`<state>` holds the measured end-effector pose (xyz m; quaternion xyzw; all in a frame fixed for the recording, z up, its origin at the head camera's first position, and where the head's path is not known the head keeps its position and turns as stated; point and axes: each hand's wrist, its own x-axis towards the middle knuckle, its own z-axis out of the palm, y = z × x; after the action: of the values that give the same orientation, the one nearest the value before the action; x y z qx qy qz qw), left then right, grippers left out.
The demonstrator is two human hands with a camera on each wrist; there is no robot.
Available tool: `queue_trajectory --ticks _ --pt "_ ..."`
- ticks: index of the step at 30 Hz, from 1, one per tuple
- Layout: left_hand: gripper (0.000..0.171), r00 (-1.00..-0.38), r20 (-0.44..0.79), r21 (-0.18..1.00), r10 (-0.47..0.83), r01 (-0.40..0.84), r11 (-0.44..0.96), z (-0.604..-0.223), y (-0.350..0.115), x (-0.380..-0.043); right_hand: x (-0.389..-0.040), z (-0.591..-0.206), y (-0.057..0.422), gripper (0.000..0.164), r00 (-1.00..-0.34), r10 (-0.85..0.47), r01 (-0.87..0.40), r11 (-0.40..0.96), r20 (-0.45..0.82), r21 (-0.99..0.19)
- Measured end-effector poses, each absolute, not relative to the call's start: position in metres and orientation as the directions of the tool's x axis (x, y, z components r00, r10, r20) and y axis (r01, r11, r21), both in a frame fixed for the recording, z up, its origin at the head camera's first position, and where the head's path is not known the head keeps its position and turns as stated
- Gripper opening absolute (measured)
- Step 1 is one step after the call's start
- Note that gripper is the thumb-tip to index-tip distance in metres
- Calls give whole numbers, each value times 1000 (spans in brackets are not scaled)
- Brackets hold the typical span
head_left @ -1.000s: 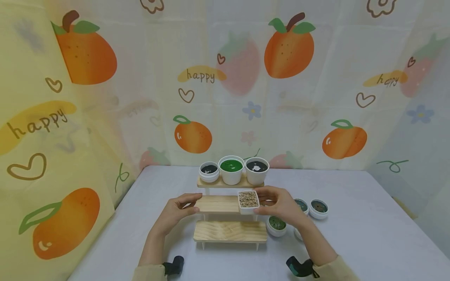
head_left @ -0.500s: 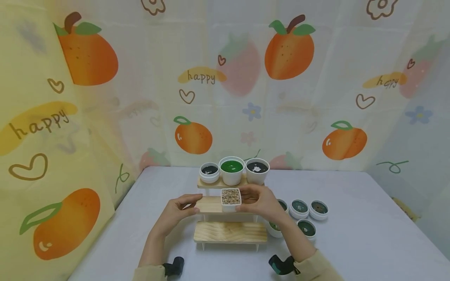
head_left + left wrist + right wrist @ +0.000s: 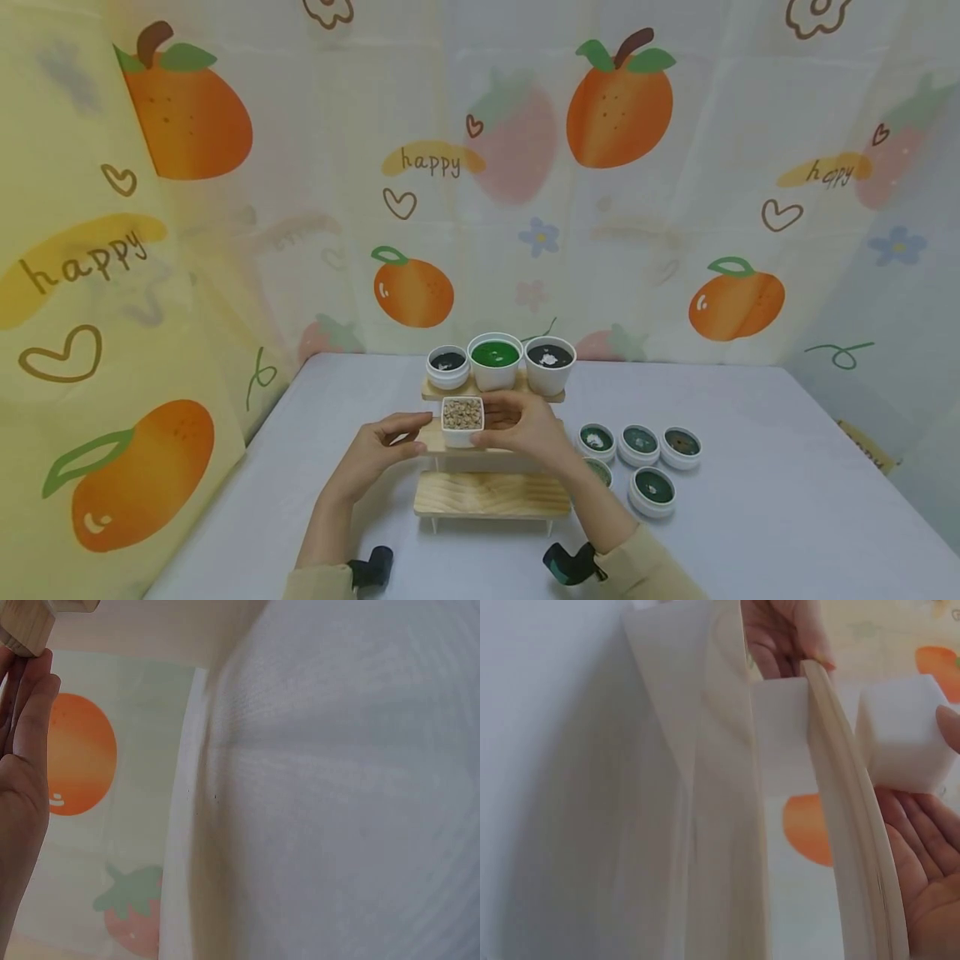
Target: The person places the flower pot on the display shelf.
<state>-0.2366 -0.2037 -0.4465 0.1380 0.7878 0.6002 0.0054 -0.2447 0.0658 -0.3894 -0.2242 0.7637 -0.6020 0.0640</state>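
My right hand [image 3: 525,427] pinches a small white square cup [image 3: 462,439] filled with pale tan crumbs or grains, thumb in front and fingers behind. The cup is at the left part of the middle shelf of a three-tier wooden stand [image 3: 491,494]; whether it touches the board, I cannot tell. At the left end of that shelf, my left hand [image 3: 378,448] holds the edge between thumb and fingers. In the left wrist view, its fingertips [image 3: 46,658] meet the wood. The right wrist view shows the cup [image 3: 904,735] beside the board, with the right palm [image 3: 930,877] below it.
On the top shelf stand a small dark-filled pot [image 3: 447,377], a green-filled cup [image 3: 495,377] and a dark-filled cup [image 3: 550,377]. Right of the stand, several small white pots sit on the table, such as a green-filled one [image 3: 652,492]. A printed curtain [image 3: 480,233] hangs behind.
My right hand has carried the cup of tan grains leftward along the middle shelf, from its right end toward my left hand. Pots on the right have come into view. The left hand stays put.
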Motion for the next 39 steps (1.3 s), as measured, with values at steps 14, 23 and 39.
queue_trajectory --ticks 14,23,39 --pt "46 -959 165 949 230 218 227 -448 -205 -238 -245 -392 46 52 -877 -443 -283 163 186 -945" --pt "45 -960 165 950 226 216 226 -449 -206 -239 -244 -393 41 52 -894 -418 -260 187 163 -947" --pt "44 -954 185 947 236 237 215 -449 -207 -238 -242 -390 39 52 -902 -407 -249 222 143 -942"
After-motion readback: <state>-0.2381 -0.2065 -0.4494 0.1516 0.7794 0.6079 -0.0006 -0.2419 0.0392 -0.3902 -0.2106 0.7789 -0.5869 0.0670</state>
